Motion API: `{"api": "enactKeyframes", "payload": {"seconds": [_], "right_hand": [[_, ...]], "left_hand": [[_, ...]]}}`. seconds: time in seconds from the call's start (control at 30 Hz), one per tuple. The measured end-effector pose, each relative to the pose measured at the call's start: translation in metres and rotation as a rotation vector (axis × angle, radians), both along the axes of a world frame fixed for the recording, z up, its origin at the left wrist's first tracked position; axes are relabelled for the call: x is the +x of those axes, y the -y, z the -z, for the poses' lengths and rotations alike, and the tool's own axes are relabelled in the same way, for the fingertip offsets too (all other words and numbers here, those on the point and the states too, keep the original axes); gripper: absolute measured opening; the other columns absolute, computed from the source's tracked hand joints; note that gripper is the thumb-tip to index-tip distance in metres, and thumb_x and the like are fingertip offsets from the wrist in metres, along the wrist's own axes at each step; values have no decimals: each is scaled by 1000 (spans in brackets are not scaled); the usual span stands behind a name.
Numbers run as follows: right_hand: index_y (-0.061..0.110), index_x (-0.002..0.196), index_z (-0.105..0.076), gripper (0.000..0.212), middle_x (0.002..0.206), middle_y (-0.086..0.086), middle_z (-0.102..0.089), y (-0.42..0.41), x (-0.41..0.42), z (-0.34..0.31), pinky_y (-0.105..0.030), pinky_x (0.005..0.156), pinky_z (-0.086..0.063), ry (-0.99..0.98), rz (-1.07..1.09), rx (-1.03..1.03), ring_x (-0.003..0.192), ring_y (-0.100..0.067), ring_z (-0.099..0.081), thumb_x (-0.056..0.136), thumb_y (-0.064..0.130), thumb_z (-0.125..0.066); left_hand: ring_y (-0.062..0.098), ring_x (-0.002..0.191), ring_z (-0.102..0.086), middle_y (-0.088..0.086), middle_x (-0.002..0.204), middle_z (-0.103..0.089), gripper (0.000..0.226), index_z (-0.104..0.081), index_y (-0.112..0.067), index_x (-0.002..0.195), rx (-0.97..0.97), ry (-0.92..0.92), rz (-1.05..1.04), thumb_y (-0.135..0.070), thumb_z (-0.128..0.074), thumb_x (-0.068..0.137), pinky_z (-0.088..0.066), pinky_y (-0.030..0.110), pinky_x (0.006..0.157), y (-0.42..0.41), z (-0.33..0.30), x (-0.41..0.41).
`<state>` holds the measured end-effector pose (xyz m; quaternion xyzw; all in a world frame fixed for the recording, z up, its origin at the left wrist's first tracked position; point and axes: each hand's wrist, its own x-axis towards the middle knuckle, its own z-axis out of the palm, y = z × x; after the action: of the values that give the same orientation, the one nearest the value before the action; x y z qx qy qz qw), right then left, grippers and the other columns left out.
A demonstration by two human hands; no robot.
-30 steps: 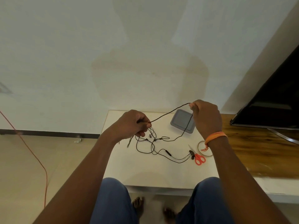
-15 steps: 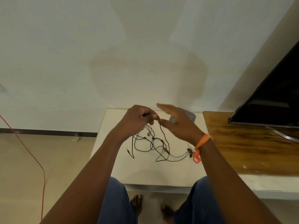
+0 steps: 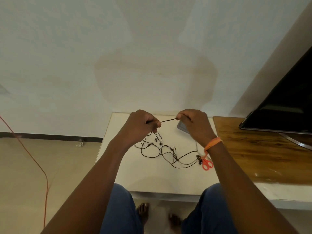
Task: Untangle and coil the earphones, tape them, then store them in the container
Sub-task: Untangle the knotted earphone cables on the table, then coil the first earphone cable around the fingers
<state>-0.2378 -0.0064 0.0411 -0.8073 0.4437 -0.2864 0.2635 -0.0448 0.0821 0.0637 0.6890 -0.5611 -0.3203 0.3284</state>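
Both hands, left hand [image 3: 141,126] and right hand [image 3: 194,123], pinch a taut stretch of the earphones [image 3: 166,152] above the tangle.

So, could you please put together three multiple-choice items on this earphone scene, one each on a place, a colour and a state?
1. Where do the scissors lie?
A. On the white table, under the right wrist
B. On the wooden shelf
C. On the floor

2. What colour are the scissor handles?
A. Blue
B. Red-orange
C. Black

3. How is the earphone cable between the hands?
A. Coiled and taped
B. Lying loose, untouched
C. Stretched between the left hand and the right hand

Answers:
1 A: the handles rest on the white top beside the earbuds.
2 B: both loops are red-orange.
3 C: each hand pinches the strand, and the rest lies tangled on the table.
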Motion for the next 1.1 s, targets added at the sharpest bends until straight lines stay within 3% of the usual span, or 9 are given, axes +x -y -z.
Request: {"api": "enactKeyframes", "payload": {"seconds": [0.1,0.23,0.33,0.43,0.5,0.63,0.77,0.9,1.1], "right_hand": [[7,84,-70,23,87,-9,-71,28,-26,28,-25,73,-36,-131,189,-39,84,-24,-62,96,11,-52],[9,87,-69,28,89,-13,-70,41,-53,55,-40,77,-50,-201,388,36,85,-30,-62,99,16,-45],[2,100,-69,25,105,-19,-69,34,-46,65,-41,88,-50,-269,392,124,98,-34,-62,96,12,-47],[7,131,-59,37,136,-9,-56,2,-14,64,-24,108,-33,55,116,347,129,-20,-48,95,2,-52],[15,134,-57,36,127,-2,-64,-24,9,61,-20,105,-40,316,-51,562,121,-9,-55,99,12,-53],[19,109,-74,23,89,1,-74,-39,27,78,-29,80,-54,238,-157,387,82,-14,-69,100,24,-53],[14,90,-76,17,85,3,-72,-15,14,93,-22,72,-46,202,-38,286,78,-5,-64,94,22,-62],[18,85,-73,13,85,4,-71,-13,17,108,-25,75,-49,209,12,279,83,-10,-65,93,21,-63],[12,85,-70,16,85,2,-71,-11,24,117,-25,73,-51,364,66,338,81,-12,-65,96,15,-59]], "left_hand": [[12,56,-45,-8,64,-71,16,-76,-21,78,54,1,-38,-26,-68,90,-34,19,49,-7,13,10],[12,63,-50,-9,66,-70,15,-77,-20,84,91,-34,-90,-26,-66,91,-36,16,50,-13,26,13],[12,64,-53,-5,72,-72,14,-77,-21,86,75,-99,-135,-26,-65,92,-37,17,54,-12,37,6],[17,75,-64,-3,74,-74,14,-77,-22,85,60,-161,-130,-26,-65,92,-40,12,57,-7,50,-6],[17,73,-63,-3,73,-73,16,-76,-23,80,62,-177,-107,-26,-65,92,-40,12,57,-3,60,-13],[3,48,-48,-3,71,-71,18,-76,-17,81,80,-222,-93,-25,-65,92,-37,21,55,2,78,-13],[9,47,-35,-3,62,-58,25,-76,-13,84,221,-488,-98,-32,-63,94,-29,20,43,-1,100,-3],[6,42,-19,-5,54,-32,26,-61,-10,86,476,-928,-49,-31,-53,99,-10,21,43,2,111,-9],[1,33,-22,-7,39,-30,44,-70,-4,107,592,-1375,129,-40,-49,94,-15,14,35,9,116,-25]]}}
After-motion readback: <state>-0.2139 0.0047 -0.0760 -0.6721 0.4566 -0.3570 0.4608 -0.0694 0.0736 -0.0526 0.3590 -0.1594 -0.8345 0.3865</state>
